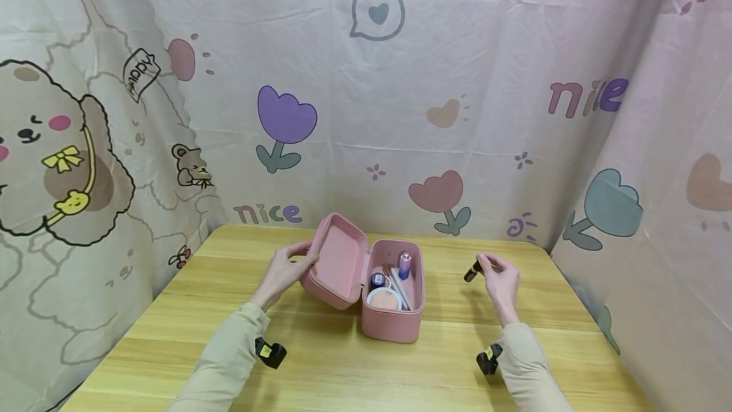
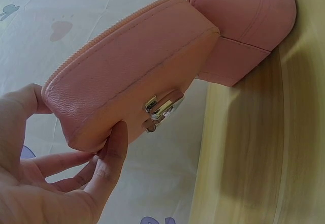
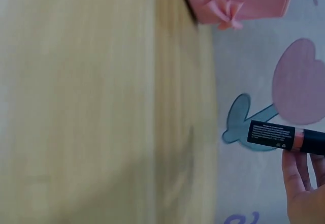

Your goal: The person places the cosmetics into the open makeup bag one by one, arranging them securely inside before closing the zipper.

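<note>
"Wood-toned table [image 1: 343, 374], and what stands on it?"

"Pink case [image 1: 391, 326], near the middle, its lid [image 1: 338, 266] swung open to the left."

"And the hands?"

"The left hand [image 1: 283, 276] pinches the lid's outer end. The right hand [image 1: 502, 281] grips the black tube [image 1: 472, 271] between thumb and fingers, raised off the wood to the right of the case."

"How is that done well?"

"Probably with a light, steady hold on the lid, so the case cannot tip, and a firm pinch on the tube."

"Edges?"

"The table's back edge runs close behind the case. Bare wood lies between tube and case; its right rim seems the one to mind."
</note>
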`<state>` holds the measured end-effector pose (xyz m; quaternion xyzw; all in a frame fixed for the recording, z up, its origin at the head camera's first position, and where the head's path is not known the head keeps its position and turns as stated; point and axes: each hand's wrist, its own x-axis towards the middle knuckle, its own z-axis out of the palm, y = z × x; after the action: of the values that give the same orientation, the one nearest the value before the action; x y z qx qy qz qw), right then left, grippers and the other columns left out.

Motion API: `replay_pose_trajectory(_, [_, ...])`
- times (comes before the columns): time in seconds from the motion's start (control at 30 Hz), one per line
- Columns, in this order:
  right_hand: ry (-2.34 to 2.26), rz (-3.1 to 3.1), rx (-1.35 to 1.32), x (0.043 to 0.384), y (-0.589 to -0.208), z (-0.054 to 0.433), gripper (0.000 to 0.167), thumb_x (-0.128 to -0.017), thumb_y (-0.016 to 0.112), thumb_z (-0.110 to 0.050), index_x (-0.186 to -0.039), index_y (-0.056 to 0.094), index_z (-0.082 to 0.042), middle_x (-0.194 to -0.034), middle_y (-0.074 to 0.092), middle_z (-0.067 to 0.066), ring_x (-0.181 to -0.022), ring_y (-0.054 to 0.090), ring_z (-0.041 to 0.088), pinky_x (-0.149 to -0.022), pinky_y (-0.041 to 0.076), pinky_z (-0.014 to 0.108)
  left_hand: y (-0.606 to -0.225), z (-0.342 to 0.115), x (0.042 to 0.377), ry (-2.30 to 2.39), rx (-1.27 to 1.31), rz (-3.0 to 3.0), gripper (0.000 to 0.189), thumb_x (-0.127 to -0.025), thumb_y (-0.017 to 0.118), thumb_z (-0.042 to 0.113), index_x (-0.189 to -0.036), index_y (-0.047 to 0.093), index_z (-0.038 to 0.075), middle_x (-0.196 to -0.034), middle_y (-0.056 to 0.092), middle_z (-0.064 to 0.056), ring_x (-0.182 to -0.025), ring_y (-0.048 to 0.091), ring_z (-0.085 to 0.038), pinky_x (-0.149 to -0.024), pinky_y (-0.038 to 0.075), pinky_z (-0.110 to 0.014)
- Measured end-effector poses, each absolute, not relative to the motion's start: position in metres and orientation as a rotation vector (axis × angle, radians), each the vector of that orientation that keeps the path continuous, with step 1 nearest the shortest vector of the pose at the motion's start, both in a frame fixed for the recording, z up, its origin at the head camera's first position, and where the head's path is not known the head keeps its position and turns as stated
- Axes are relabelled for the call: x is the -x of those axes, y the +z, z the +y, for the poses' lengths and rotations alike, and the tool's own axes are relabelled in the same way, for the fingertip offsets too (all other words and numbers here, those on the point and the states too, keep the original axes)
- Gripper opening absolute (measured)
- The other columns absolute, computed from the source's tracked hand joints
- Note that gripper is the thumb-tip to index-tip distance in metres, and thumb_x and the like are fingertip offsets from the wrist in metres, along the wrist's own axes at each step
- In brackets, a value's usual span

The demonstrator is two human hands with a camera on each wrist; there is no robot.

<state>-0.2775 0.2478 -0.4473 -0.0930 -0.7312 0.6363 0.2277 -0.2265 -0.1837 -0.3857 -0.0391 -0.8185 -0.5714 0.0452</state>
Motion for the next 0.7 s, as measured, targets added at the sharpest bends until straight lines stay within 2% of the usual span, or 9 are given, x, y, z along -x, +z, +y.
replay_pose_trajectory(0.07, [1.763,-1.987,0.225,0.278,-0.443,0.243,0.035,-0.097,0.067,-0.015,-0.121,0.065,0.010,-0.077,0.067,-0.029,-0.074,0.065,-0.011,-0.075,0.055,0.008,-0.386,-0.184,0.226,-1.753,0.120,-2.497,0.050,-0.097,0.064,0.019,-0.141,0.054,-0.003,-0.134,0.059,-0.026,-0.088,0.064,-0.012,-0.072,0.054,-0.020])
replay_pose_trajectory(0.17, [1.734,-1.980,0.189,0.278,-0.437,0.235,0.033,-0.097,0.067,-0.015,-0.119,0.067,0.010,-0.074,0.063,-0.033,-0.073,0.064,-0.011,-0.072,0.053,0.006,-0.385,-0.183,0.226,-1.758,0.121,-2.495,0.050,-0.097,0.064,0.018,-0.141,0.054,-0.004,-0.134,0.059,-0.026,-0.088,0.064,-0.013,-0.072,0.054,-0.020])
replay_pose_trajectory(0.37, [1.797,-1.931,0.135,0.278,-0.426,0.222,0.032,-0.097,0.067,-0.014,-0.119,0.067,0.010,-0.075,0.066,-0.031,-0.072,0.066,-0.008,-0.073,0.054,0.008,-0.387,-0.183,0.227,-1.724,0.115,-2.505,0.050,-0.096,0.065,0.018,-0.140,0.055,-0.003,-0.133,0.061,-0.025,-0.092,0.064,-0.015,-0.075,0.053,-0.021])
replay_pose_trajectory(0.53, [1.832,-1.881,0.083,0.278,-0.418,0.212,0.021,-0.095,0.069,-0.013,-0.111,0.071,0.001,-0.077,0.068,-0.028,-0.073,0.067,-0.006,-0.073,0.054,0.009,-0.387,-0.183,0.228,-1.704,0.113,-2.505,0.048,-0.096,0.065,0.017,-0.139,0.057,-0.003,-0.131,0.062,-0.025,-0.094,0.064,-0.016,-0.076,0.052,-0.021])
replay_pose_trajectory(0.63, [1.823,-1.888,0.043,0.276,-0.413,0.205,0.025,-0.095,0.069,-0.015,-0.112,0.071,0.003,-0.078,0.068,-0.029,-0.074,0.066,-0.006,-0.074,0.053,0.009,-0.387,-0.183,0.229,-1.696,0.105,-2.505,0.048,-0.096,0.065,0.016,-0.138,0.057,-0.003,-0.130,0.062,-0.025,-0.094,0.064,-0.015,-0.076,0.052,-0.020])
replay_pose_trajectory(0.7, [1.815,-1.896,0.010,0.275,-0.409,0.200,0.031,-0.095,0.069,-0.016,-0.115,0.069,0.008,-0.078,0.068,-0.030,-0.075,0.065,-0.006,-0.075,0.052,0.009,-0.387,-0.183,0.229,-1.694,0.105,-2.506,0.048,-0.096,0.065,0.016,-0.138,0.057,-0.004,-0.130,0.062,-0.025,-0.093,0.064,-0.015,-0.076,0.052,-0.020])
